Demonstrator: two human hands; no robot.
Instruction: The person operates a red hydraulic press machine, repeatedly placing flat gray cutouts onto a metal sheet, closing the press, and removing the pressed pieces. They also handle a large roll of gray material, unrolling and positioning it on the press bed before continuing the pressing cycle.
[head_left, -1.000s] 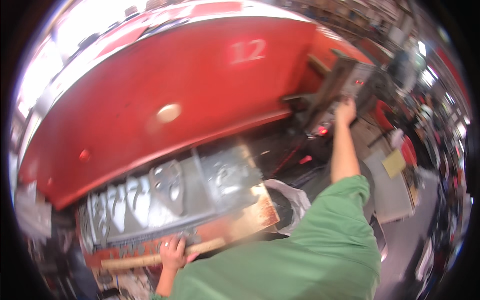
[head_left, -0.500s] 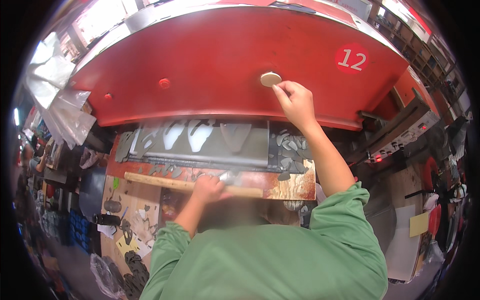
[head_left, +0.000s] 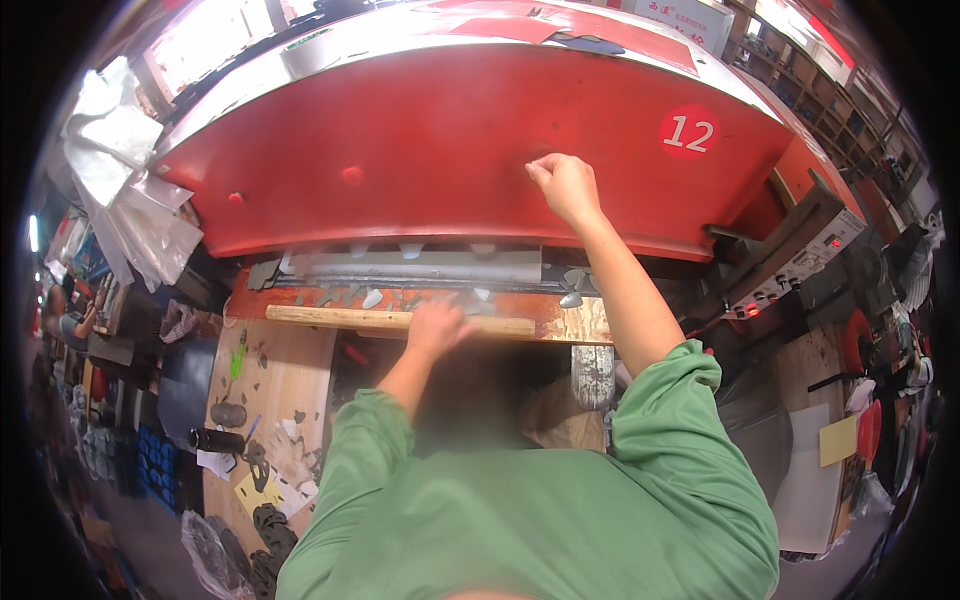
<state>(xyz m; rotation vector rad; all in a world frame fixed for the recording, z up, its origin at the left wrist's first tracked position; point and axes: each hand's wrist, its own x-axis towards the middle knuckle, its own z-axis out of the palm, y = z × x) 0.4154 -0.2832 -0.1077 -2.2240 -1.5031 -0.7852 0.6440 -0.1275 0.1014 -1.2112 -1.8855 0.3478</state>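
My right hand (head_left: 567, 188) is raised in front of the big red machine panel (head_left: 430, 130), thumb and fingers pinched together; whatever sits at the fingertips is hidden. My left hand (head_left: 436, 328) lies over a pale wooden bar (head_left: 330, 318) at the board's near edge, its fingers apart and blurred. Past the bar stretches a reddish-brown board (head_left: 560, 315) strewn with small grey scraps (head_left: 345, 295). Behind them a grey sheet (head_left: 430, 266) passes under the panel's lower edge, with only the near ends of some light cut shapes (head_left: 410, 251) showing.
At left is a wooden table (head_left: 290, 370) with a dark bottle (head_left: 215, 440), gloves (head_left: 292, 460) and scraps. Clear plastic sheets (head_left: 140, 220) hang at the far left. A control box with knobs (head_left: 795, 270) juts out at right. Beneath the board's right end is a worn post (head_left: 592, 378).
The board, bar and grey sheet have slid away from me, further beneath the red panel. The pale round disc at my right fingertips no longer shows. My left hand has moved forward.
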